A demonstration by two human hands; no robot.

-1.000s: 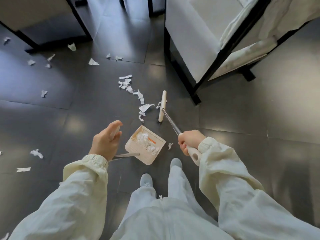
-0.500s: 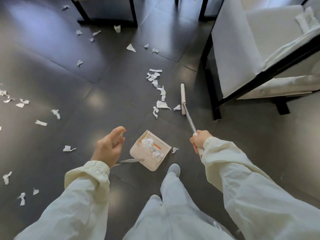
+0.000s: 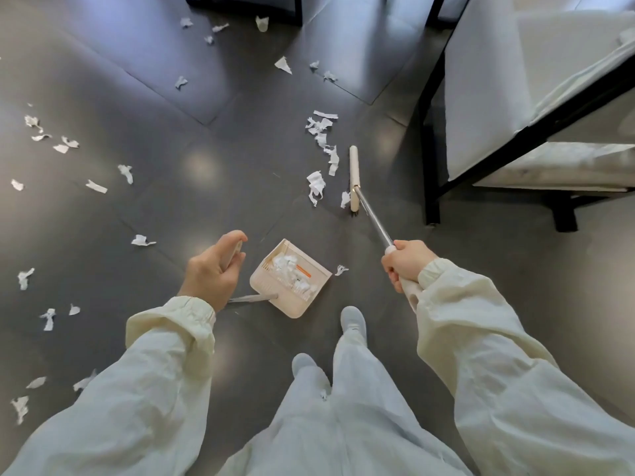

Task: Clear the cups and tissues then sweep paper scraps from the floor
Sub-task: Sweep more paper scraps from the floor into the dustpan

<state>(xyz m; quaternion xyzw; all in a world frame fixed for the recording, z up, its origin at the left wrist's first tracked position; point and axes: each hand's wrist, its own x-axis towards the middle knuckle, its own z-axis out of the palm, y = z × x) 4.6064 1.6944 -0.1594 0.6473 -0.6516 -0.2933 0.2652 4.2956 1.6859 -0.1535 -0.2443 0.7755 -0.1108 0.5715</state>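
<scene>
Little has moved since the earlier frame: the view drifts, both hands keep their holds, and the broom head stays beside the same scrap line.

The left hand (image 3: pixel 214 269) has its fingers curled round the cream grip of the long dustpan handle (image 3: pixel 252 297), thumb on top. The right hand (image 3: pixel 405 264) has its fingers wrapped tight round the steel-and-white broom handle (image 3: pixel 374 221) near its upper end.

Just past the left fingers, the cream plastic dustpan (image 3: pixel 268 283) sits on the dark grey tiled floor (image 3: pixel 192 207) and already holds a clump of white scraps. One stray scrap (image 3: pixel 341 269) lies between the dustpan and the right fingers. Further out from the right fingers, the cream broom head (image 3: pixel 354 178) rests on the floor, with a line of torn white paper scraps (image 3: pixel 323 132) just left of it.

Progress: sweeping looks part done. No cups or tissues are in view, so I can't tell about that step. Plenty is left, with scattered scraps (image 3: pixel 65 144) well left of the left fingers and more far ahead.

Room: there is open floor left and ahead. The black-framed white-cushioned chair (image 3: pixel 515 97) stands near the broom head on the right, and its leg limits strokes that way.
</scene>
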